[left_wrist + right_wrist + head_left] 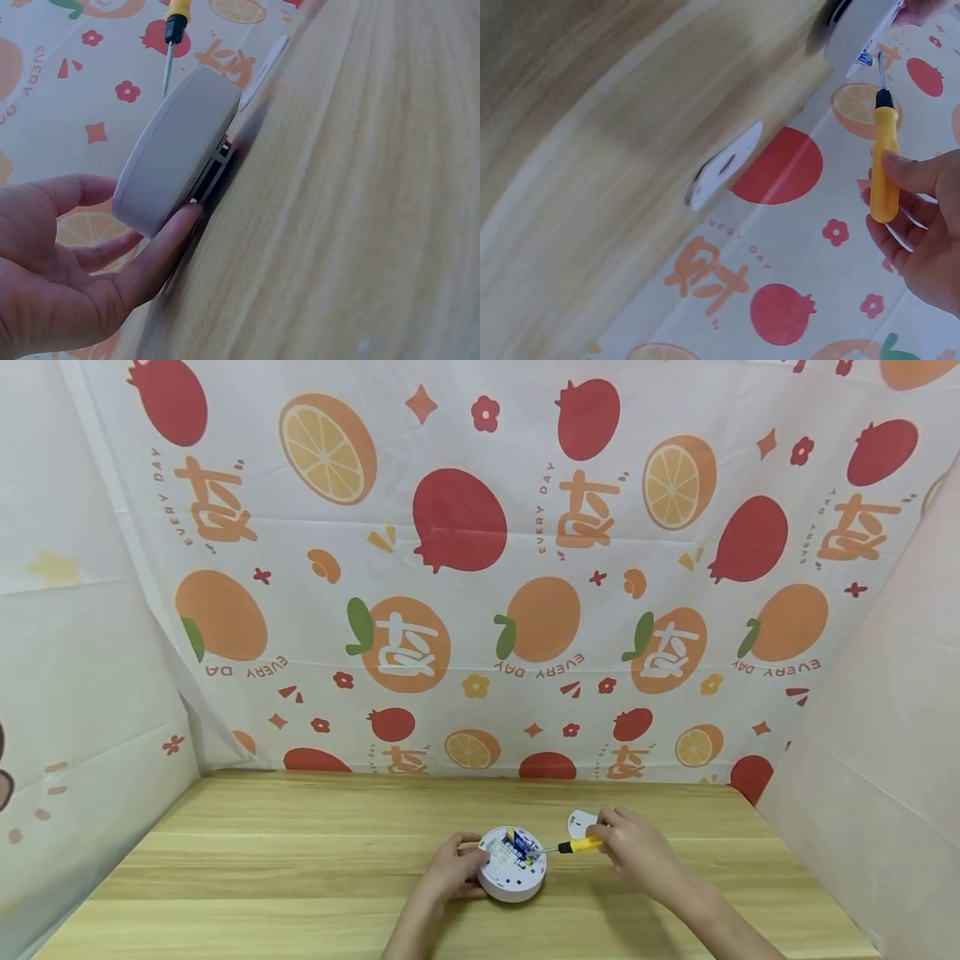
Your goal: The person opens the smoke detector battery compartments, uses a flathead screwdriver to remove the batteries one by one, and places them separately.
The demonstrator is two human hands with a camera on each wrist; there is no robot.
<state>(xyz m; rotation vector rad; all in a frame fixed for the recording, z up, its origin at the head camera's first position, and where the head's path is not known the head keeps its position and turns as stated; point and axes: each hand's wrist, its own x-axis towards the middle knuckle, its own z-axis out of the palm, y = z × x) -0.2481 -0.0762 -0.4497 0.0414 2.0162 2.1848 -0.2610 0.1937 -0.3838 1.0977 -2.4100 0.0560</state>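
A round white device (512, 885), like a smoke alarm, lies on the wooden table with its compartment side up. Inside the compartment a blue battery (522, 846) shows. My left hand (452, 868) grips the device at its left edge, thumb on the upper rim and a finger low at the underside in the left wrist view. My right hand (633, 843) holds a screwdriver (886, 165) by its yellow handle, thumb on one side and fingers on the other. The thin metal shaft (550, 850) points left, its tip right at the battery compartment.
A flat white cover (726, 165) with a small slot lies on the table (300, 860) behind the screwdriver, partly hidden by my right hand in the head view. Fruit-printed cloth (465, 610) hangs along the table's back edge, with pale cloth at both sides.
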